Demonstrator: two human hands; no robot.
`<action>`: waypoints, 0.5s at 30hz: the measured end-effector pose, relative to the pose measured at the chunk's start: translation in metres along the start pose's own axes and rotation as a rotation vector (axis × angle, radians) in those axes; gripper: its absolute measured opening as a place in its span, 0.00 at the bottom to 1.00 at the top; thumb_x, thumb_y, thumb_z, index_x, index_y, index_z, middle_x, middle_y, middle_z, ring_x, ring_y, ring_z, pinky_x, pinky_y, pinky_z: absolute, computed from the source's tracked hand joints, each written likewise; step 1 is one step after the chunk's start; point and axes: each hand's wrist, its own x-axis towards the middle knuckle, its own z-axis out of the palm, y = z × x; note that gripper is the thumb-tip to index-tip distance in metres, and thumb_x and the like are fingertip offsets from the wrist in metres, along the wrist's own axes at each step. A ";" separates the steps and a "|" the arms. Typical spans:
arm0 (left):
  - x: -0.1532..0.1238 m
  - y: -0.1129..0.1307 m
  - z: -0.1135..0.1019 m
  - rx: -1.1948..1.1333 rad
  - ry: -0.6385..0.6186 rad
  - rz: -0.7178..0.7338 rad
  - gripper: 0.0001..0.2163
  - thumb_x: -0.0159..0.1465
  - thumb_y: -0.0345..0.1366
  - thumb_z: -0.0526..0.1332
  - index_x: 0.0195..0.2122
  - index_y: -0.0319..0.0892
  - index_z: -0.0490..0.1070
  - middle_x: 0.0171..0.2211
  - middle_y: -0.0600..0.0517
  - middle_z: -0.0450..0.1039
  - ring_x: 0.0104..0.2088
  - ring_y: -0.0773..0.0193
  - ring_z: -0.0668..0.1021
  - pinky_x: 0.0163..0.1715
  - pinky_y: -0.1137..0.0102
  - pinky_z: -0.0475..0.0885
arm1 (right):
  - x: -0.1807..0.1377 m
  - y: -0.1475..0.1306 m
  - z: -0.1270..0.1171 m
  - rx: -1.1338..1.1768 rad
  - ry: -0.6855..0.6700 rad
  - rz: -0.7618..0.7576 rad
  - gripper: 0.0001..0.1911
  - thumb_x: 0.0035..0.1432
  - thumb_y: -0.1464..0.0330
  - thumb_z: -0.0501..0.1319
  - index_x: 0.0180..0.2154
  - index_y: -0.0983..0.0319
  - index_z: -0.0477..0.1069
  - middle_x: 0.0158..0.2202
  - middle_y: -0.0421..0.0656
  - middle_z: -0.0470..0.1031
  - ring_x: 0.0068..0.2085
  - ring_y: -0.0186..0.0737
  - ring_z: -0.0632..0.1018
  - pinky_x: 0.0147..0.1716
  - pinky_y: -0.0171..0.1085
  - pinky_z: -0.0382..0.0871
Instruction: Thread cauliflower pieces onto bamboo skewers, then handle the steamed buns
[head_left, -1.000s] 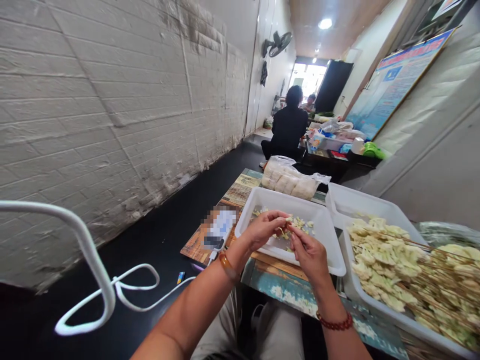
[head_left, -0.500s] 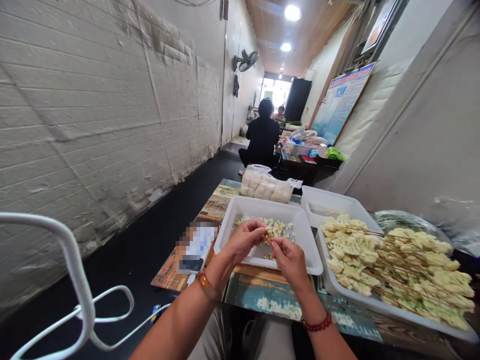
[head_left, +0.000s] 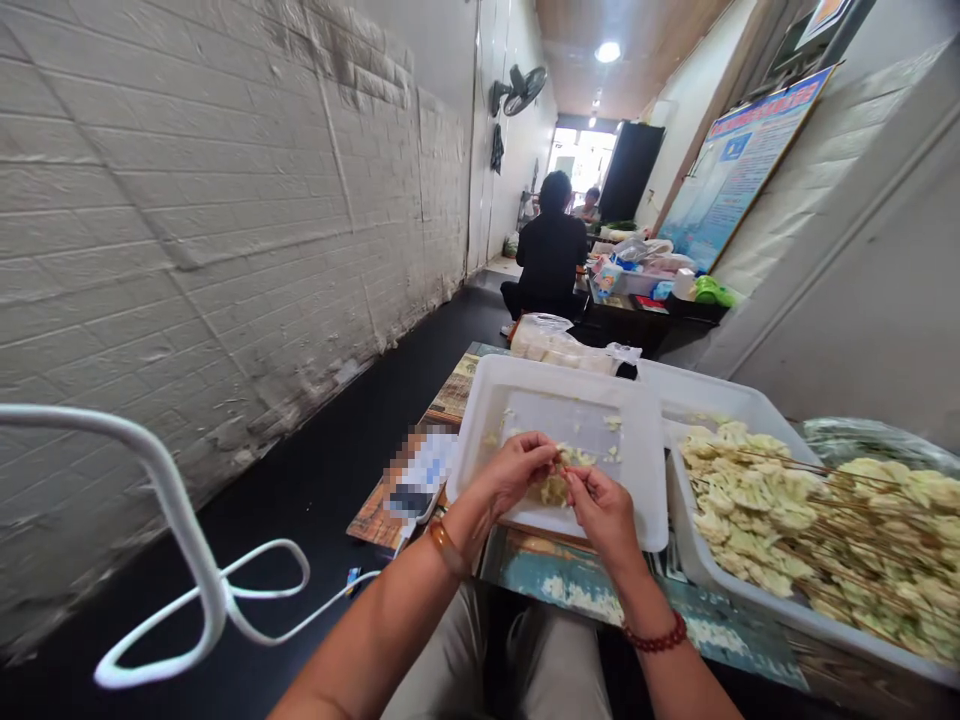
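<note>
My left hand (head_left: 517, 470) and my right hand (head_left: 604, 510) meet over a white plastic tray (head_left: 651, 480), their fingertips pinched close together. Between them shows a small yellowish-brown bit, too small and blurred to name. Pale cauliflower pieces (head_left: 555, 490) lie in the tray, mostly just below and behind my fingers, with a few scattered farther back. To the right of my right hand, a second white tray (head_left: 694, 535) holds a heap of cauliflower on thin brown skewers (head_left: 847, 525).
Behind the tray sits a clear bag of white contents (head_left: 562, 348). A blurred-out item with a white cable (head_left: 420, 480) lies left on the wooden table (head_left: 540, 580). A thick white tube (head_left: 165, 480) loops at the left. Ahead, a person in black (head_left: 553, 255) sits facing away.
The view has swung slightly left. The cauliflower pieces in the tray now sit nearer my hands, and more of its bottom shows. My hands stay pinched together.
</note>
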 end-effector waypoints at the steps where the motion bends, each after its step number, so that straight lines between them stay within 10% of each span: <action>1: 0.001 0.002 0.003 -0.006 0.003 -0.002 0.14 0.46 0.40 0.72 0.26 0.37 0.69 0.23 0.54 0.71 0.21 0.75 0.68 0.22 0.77 0.58 | 0.002 -0.003 -0.003 -0.006 -0.002 -0.002 0.20 0.57 0.52 0.58 0.33 0.62 0.77 0.19 0.39 0.72 0.18 0.34 0.68 0.17 0.33 0.60; 15: 0.000 0.003 0.026 0.046 -0.062 0.025 0.13 0.47 0.39 0.71 0.25 0.38 0.68 0.21 0.56 0.67 0.21 0.74 0.66 0.24 0.75 0.56 | 0.009 -0.024 -0.018 0.068 -0.018 0.014 0.21 0.57 0.51 0.58 0.33 0.63 0.75 0.20 0.38 0.71 0.17 0.33 0.68 0.18 0.33 0.63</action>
